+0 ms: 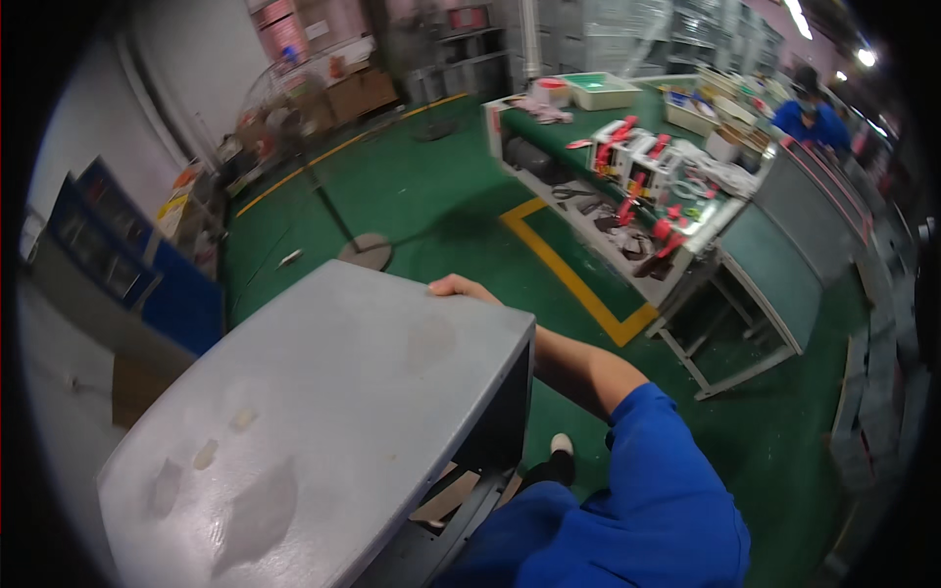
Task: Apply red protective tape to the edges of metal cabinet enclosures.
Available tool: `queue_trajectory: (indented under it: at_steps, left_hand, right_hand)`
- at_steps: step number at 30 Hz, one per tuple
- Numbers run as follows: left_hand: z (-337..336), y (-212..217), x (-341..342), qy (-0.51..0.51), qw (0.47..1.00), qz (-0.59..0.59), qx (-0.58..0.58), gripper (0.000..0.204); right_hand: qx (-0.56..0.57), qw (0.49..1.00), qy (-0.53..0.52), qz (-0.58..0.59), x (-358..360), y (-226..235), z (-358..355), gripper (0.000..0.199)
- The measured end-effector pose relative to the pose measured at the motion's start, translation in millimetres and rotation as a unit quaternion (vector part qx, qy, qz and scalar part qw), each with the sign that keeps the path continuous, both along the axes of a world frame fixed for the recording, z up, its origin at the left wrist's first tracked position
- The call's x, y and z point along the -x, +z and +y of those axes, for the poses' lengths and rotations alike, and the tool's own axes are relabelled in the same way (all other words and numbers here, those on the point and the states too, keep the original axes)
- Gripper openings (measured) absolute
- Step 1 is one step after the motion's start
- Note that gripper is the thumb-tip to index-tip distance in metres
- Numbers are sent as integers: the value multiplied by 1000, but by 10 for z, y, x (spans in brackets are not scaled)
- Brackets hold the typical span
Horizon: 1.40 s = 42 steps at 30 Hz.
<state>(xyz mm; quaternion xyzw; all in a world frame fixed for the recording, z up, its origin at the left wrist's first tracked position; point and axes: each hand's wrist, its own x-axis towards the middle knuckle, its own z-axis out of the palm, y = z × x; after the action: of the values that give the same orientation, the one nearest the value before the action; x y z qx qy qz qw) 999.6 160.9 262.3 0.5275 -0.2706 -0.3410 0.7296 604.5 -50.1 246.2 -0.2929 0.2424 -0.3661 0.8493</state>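
Observation:
A large grey metal cabinet (333,392) stands right in front of me, its top scuffed and marked with worn patches. Its near right side is open, and flat strips show inside. My right hand (463,286) grips the far edge of the top close to the right corner, with the arm in a blue sleeve reaching round that side. Part of its fingers is hidden behind the edge. My left hand does not show in the picture.
A fan on a round base (365,252) stands on the green floor beyond. To the right is a workbench (549,147) with red-and-white parts and bins, beside a small table (765,265). Blue panels (181,304) lean at left. A co-worker in blue (823,127) is far right.

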Motion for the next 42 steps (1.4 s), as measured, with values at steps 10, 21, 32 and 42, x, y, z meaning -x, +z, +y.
queue_trajectory:
  at_steps: [10, 21, 32, 42]
  left_hand:
    - [-2317, -176, 3114, -349, 937, 6, -18, 38]
    - [-3679, -64, 5909, -636, 759, -28, 139, 34]
    - [-4036, 236, 9150, -823, 536, 95, -164, 39]
    - [-3808, -224, 10963, -822, 508, 149, -211, 35]
  right_hand:
    - [-153, 902, -398, 74, 4183, -533, 1419, 43]
    - [16, 589, -765, 260, 5227, -146, 3406, 28]
    - [-86, 354, -921, 140, 5559, 140, 3413, 29]
    - [-130, 434, -883, 124, 7678, 2, 3775, 29]
